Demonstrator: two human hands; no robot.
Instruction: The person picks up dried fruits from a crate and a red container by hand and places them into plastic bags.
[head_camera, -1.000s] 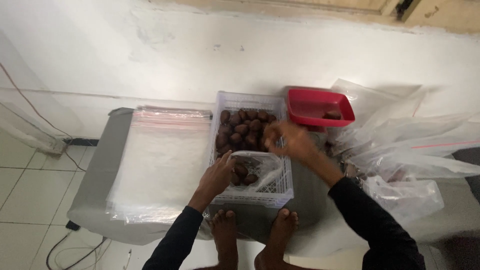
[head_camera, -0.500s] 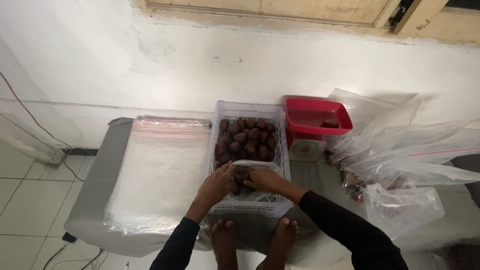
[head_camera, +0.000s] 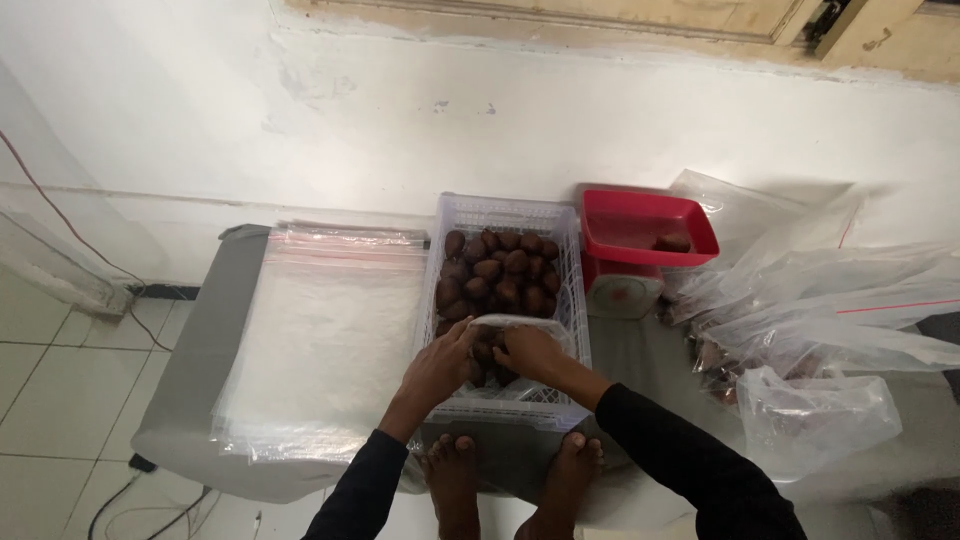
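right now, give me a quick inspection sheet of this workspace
surface: low grey table against a white wall
job's things: white crate of brown fruit; clear bag of fruit inside the crate
clutter: stack of clear bags on the left; red scale tray holding one fruit; filled bags on the right
grippers: left hand and right hand both at the bag's mouth
cables: red wire; dark cords on the floor
surroundings: tiled floor, bare feet

A second ago your right hand (head_camera: 528, 352) is up at the far right of the white crate (head_camera: 505, 300), over the brown fruits (head_camera: 498, 277); now it sits at the crate's near end beside your left hand (head_camera: 440, 365), both on the clear bag (head_camera: 520, 330).
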